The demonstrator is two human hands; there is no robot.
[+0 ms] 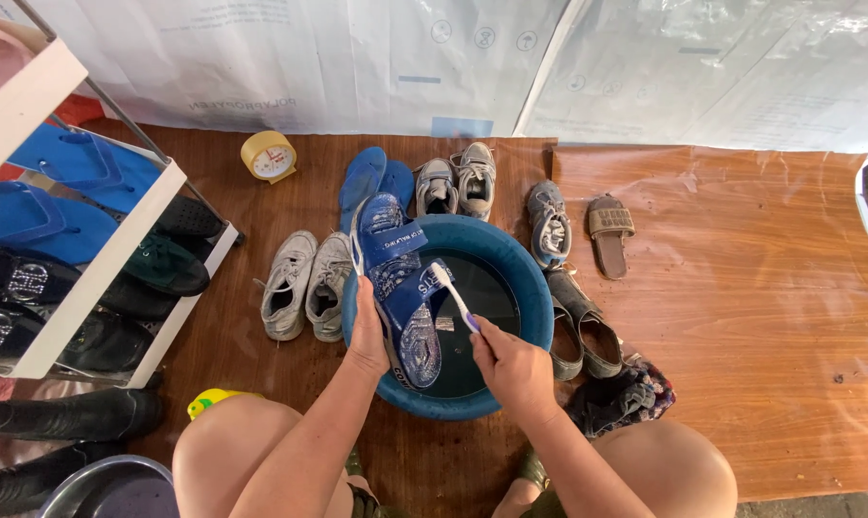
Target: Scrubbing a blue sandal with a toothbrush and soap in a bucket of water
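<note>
Left hand [368, 338]: clamped on the edge of the blue sandal [402, 288], propping it sole-down and slanted over the basin so the straps face up for scrubbing.
Right hand [512, 366]: closed around the handle of the toothbrush [452, 295], bristle end resting on the sandal's strap, held like a pen for pressure at the tip.
Blue sandal: above the near-left part of the basin, heel toward the knees, wet and soapy on the footbed.
Blue basin [511, 257]: round, on the brown floor between the knees; filled with dark water; nothing else seen in it.
Around the basin: grey-white sneakers [304, 285] at left, second pair of sneakers [458, 180] and blue flip-flops [367, 177] behind, brown slippers [583, 326] touching the right rim.
Shoe rack [107, 251]: at far left, holding blue flip-flops and dark shoes on slanted shelves.
Metal bowl [107, 489]: bottom left, contents unclear.
</note>
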